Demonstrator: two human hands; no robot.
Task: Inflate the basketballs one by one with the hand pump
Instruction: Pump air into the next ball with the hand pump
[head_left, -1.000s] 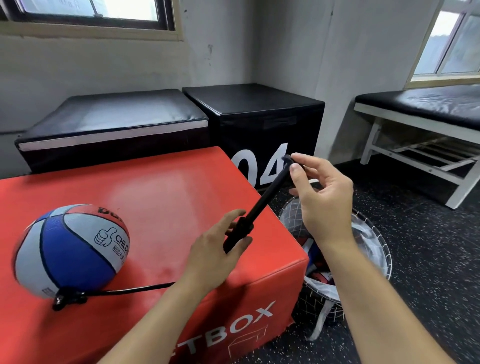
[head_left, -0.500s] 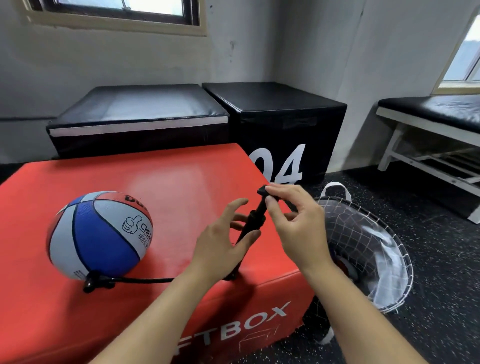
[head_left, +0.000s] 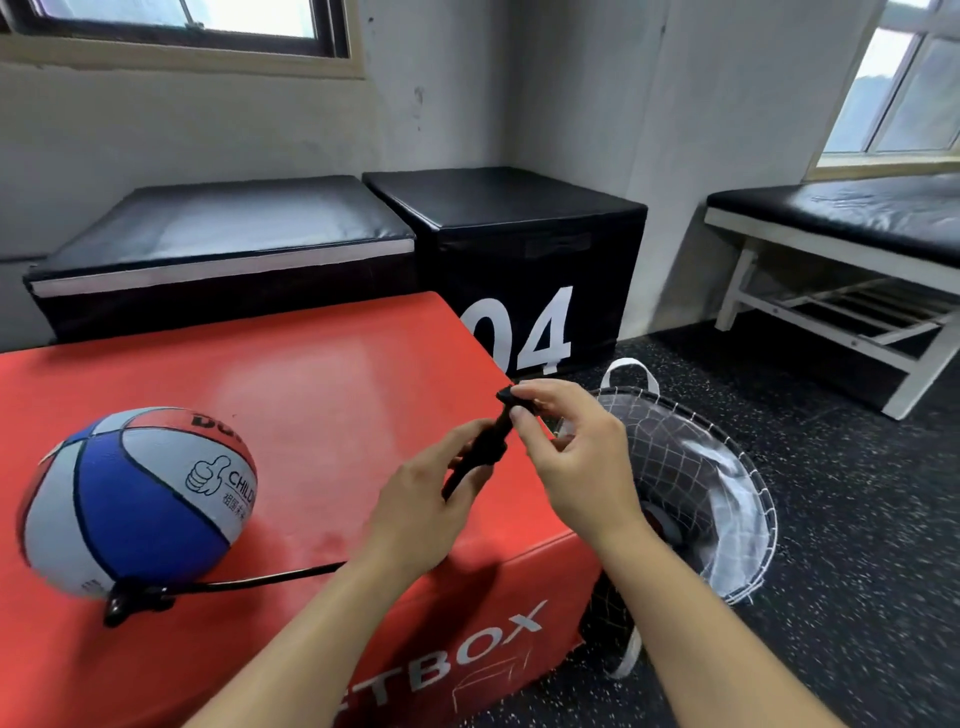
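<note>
Red foam box (head_left: 322, 395) serves as the tabletop; its flat top keeps the work at hand height. Mesh basket (head_left: 727, 499) sits on the floor just beside the box's right edge, probably holding the other balls within reach; contents unclear.

Basketball (head_left: 136, 501) rests on the tabletop at left, valve side low, so the black hose (head_left: 260, 581) runs flat to the coupling (head_left: 136, 603) without kinking.

Hand pump (head_left: 480, 447) is tilted. Left hand (head_left: 421, 512) grips the barrel, fingers curled round it, to steady it. Right hand (head_left: 574, 460) pinches the T-handle (head_left: 515, 399) at the top with its fingers, placed to drive the strokes.
</note>
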